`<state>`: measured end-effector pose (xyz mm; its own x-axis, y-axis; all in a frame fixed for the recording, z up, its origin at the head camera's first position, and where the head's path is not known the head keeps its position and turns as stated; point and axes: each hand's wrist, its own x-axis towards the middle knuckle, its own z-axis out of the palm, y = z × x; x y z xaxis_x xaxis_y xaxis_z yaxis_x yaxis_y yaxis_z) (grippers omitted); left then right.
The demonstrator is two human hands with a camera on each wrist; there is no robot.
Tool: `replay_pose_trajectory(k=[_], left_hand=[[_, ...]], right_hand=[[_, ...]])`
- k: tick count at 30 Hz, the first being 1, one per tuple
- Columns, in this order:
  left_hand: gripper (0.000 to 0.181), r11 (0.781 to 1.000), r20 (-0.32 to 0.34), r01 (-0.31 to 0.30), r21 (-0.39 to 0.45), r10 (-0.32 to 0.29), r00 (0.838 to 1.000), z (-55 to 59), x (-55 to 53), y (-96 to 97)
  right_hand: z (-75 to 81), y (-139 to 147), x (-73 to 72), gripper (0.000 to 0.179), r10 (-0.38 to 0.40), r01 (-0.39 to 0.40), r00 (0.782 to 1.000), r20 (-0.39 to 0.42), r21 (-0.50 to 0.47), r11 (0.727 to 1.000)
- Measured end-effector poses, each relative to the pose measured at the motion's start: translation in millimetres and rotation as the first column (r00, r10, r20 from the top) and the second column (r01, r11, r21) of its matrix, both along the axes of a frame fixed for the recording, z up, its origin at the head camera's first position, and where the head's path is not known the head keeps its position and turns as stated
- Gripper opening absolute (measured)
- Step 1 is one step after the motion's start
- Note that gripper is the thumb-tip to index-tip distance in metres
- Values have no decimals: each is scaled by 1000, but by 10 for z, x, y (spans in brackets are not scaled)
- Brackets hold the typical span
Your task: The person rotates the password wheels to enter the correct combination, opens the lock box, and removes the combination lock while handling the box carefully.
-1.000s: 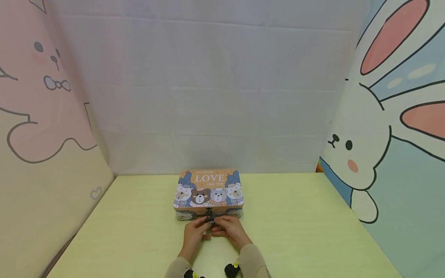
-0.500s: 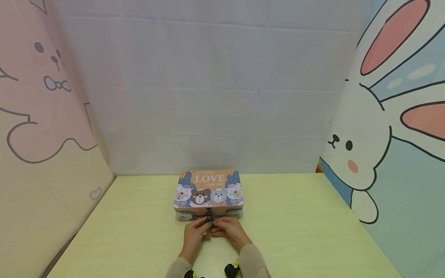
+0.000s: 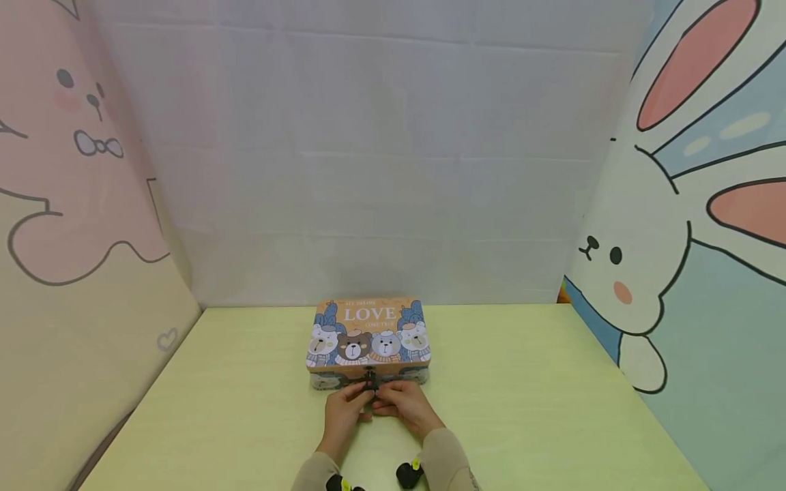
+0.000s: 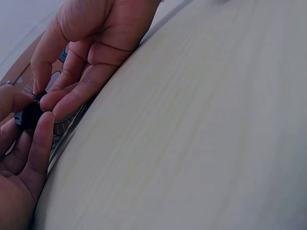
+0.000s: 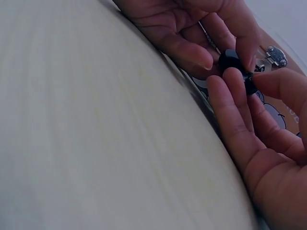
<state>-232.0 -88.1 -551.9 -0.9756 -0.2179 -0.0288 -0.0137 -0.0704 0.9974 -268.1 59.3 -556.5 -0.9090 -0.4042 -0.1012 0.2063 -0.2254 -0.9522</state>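
A tin box [image 3: 368,334] with bears and the word LOVE on its lid stands on the table, lid down. At its front, a small black padlock [image 3: 371,384] is between both hands. My left hand [image 3: 342,414] grips the padlock's body from the left, thumb and fingers round it. My right hand [image 3: 408,406] pinches its other end between thumb and fingers. In the right wrist view the black padlock [image 5: 231,60] is close to a silver latch [image 5: 277,56] on the box; fingers cover much of it. Whether the shackle is fastened I cannot tell.
The pale yellow table [image 3: 522,395] stretches out on both sides of the box. A white sheet [image 3: 381,164] hangs behind it. Printed panels with cartoon animals, one a rabbit [image 3: 645,273], flank the table. Black wrist-worn items [image 3: 409,474] show at the sleeves.
Both hands stay at the padlock with only slight finger movement. The box has not moved; the head view has shifted very slightly.
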Motion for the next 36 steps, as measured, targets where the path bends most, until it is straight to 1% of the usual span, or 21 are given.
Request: replay_pose_trajectory(k=[3,5,6,9,12,18,22,29,36], left_hand=[[33,1000,-2,3,2,-3,1000,12,6,1],[34,1000,1,-2,9,2,1000,-63,-37,-7],[34,1000,5,-6,10,6,1000,-73,-43,-8],[34,1000,20,-19,14,19,1000,-82,-55,-13],[33,999,22,-25,28,25,999,-78,-55,-22],[37,998,4,14,58,-14,1000,-71,-34,-39],[39,998,-5,35,58,-34,999,-63,-27,-40],[38,998,-9,47,47,-46,999,-59,-15,-41],[37,998,-19,52,43,-51,999,-68,-11,-44]], right_hand=[[17,4,7,18,4,-4,1000,-1,4,1000],[25,5,12,18,2,-2,1000,0,2,1000],[27,5,12,18,0,0,1000,4,0,1000],[27,10,11,17,-6,6,1000,10,-13,1000],[19,8,0,14,-13,13,1000,16,-26,1000],[11,0,-7,13,-27,28,999,22,-31,999],[21,-3,2,15,-35,35,999,19,-28,999],[15,0,14,17,-36,36,999,24,-22,999],[-12,-5,-7,17,-52,51,999,9,19,999]])
